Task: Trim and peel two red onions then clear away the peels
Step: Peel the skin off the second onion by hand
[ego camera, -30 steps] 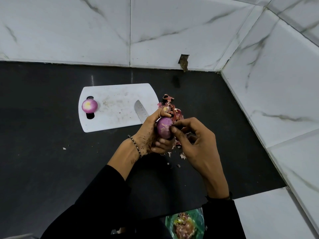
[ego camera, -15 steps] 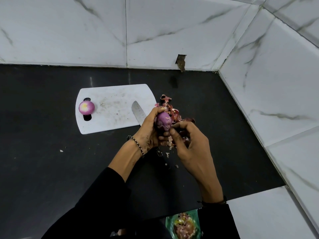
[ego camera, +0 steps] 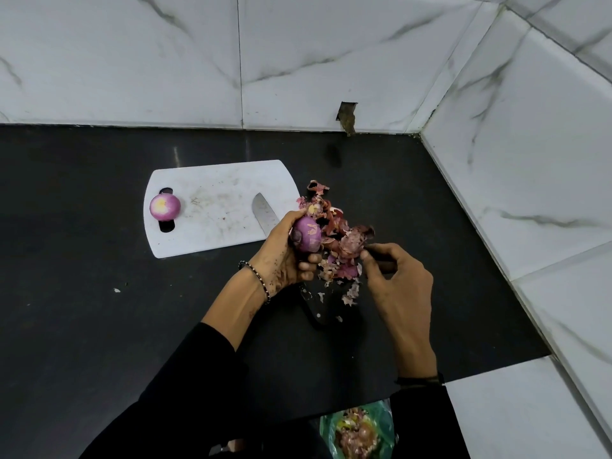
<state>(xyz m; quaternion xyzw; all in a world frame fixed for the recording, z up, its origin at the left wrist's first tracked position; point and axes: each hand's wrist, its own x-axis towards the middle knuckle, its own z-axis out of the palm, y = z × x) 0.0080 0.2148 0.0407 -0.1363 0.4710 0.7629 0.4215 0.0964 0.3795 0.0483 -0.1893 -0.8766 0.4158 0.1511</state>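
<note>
Holds a mostly peeled red onion (ego camera: 306, 238) just right of centre, raised above the table (ego camera: 82, 293), gripped in the left hand (ego camera: 281, 260) with fingers curled underneath and thumb over the top. Shows glossy purple flesh with a few pale scraps of skin on it.

Pinches a papery piece of peel (ego camera: 356, 241) between thumb and forefinger of the right hand (ego camera: 397, 283), at 3 o'clock from the onion and just beside it; remaining fingers loosely bent.

From 1 o'clock round to 5 o'clock of the onion: a heap of loose peels (ego camera: 326, 210) on the table, with small flakes scattered toward 6 o'clock.

At 9 o'clock, well apart: a second onion (ego camera: 165, 207), peeled and trimmed, cut face up, sitting over the handle slot at the left end of a white cutting board (ego camera: 215, 193).

At 10 o'clock: a knife (ego camera: 263, 213), blade lying on the board's right end and passing behind the left hand.

On the left wrist: a beaded bracelet (ego camera: 256, 278). Black sleeves (ego camera: 185, 392) on both arms.

At 5 o'clock, against the bottom edge: a green bag (ego camera: 385, 422) holding onion scraps.

At 12 and 3 o'clock beyond the dark table: white marbled wall tiles (ego camera: 331, 44) meeting in a corner.
</note>
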